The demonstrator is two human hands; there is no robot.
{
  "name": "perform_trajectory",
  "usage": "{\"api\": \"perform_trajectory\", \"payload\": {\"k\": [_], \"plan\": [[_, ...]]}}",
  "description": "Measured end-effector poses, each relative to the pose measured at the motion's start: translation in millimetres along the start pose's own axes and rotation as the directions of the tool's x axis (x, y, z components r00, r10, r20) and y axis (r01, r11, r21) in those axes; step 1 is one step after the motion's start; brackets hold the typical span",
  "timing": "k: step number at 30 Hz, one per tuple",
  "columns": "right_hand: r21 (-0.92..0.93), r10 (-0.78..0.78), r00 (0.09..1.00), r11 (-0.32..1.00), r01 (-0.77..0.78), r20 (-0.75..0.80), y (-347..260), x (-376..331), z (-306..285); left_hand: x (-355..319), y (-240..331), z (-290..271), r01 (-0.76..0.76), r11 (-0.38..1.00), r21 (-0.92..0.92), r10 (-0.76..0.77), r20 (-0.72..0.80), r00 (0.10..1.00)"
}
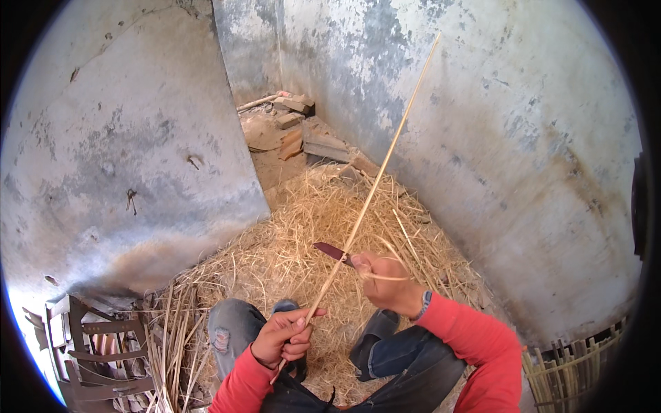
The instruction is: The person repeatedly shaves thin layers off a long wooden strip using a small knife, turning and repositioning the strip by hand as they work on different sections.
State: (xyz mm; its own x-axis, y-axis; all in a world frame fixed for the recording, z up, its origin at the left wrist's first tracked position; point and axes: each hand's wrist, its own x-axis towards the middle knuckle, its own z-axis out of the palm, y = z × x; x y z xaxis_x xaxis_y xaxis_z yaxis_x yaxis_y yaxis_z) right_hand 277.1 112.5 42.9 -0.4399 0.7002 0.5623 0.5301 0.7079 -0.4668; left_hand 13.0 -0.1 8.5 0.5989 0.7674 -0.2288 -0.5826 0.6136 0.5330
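A long, thin pale strip (383, 167), which looks like split bamboo, slants up and away from my lap toward the far wall. Near its lower end my left hand (284, 335) is closed around it. My right hand (385, 281) grips a knife (332, 250) with a short dark reddish blade. That blade lies across the strip, touching it, and points left. A curled pale sliver (394, 256) loops beside my right hand; whether the fingers also pinch it, I cannot tell. The knife's handle is mostly hidden in my fist.
Shavings (275, 248) cover the floor around my feet. Long cut strips (172, 337) lie at the left, beside a dark broken wooden frame (103, 356). Bricks and rubble (296, 117) fill the far corner. Peeling walls close in on both sides; a slatted basket (575, 372) stands at lower right.
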Motion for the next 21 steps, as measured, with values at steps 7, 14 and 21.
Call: {"api": "perform_trajectory", "payload": {"k": [7, 14, 21], "plan": [[-0.019, 0.351, 0.928, 0.934, -0.355, -0.123, 24.2, 26.9, -29.1, 1.6, -1.8, 0.0, -0.005, 1.0, 0.008, 0.004, 0.02, 1.0], [0.266, 0.09, 0.995, 0.961, -0.077, -0.036, 0.0, 12.7, 9.2, -2.6, 1.0, 1.5, -0.037, 0.999, 0.027, 0.037, -0.009, 0.999], [0.163, 0.2, 0.959, 0.958, -0.234, 0.203, -14.2, -0.7, 12.4, -2.3, 1.3, 0.3, -0.047, 0.998, 0.037, 0.047, -0.011, 0.999]]}}
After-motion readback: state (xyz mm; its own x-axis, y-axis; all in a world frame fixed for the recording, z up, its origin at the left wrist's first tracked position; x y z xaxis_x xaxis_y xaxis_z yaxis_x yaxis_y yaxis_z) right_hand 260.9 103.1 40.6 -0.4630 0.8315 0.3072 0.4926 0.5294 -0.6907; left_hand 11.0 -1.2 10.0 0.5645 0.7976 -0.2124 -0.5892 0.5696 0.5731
